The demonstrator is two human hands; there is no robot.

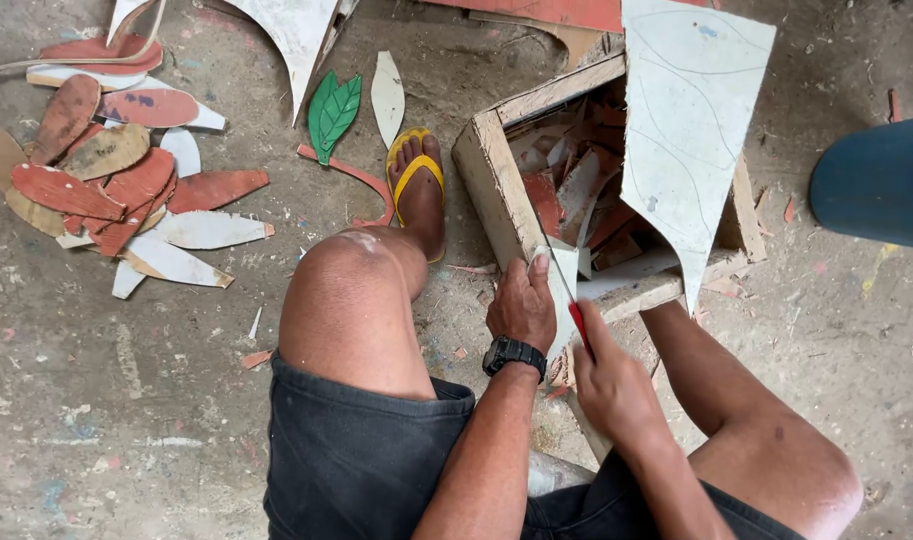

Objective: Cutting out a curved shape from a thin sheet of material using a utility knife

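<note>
- The left hand lies with its fingers closed over a pale leaf-shaped piece and presses it against the corner of a wooden box. A black watch sits on this wrist.
- The right hand is closed in a fist around a tool with a red handle. The thin blade of the tool goes up along the edge of the pale piece, just beside the left thumb.
- The pale piece stands nearly upright between the two hands, at the near corner of the box.
- The box rests on the dusty floor between the person's knees and is full of red and white scraps.
- A big white sheet with drawn leaf outlines leans over the box, and its lower end comes to a point near the right forearm.
- The left foot wears a yellow sandal just beside the box.
- A green leaf shape lies on the floor near the foot.
- A pile of red, brown and white leaf shapes lies well apart, on the left.
- A blue round object shows at the right edge.
</note>
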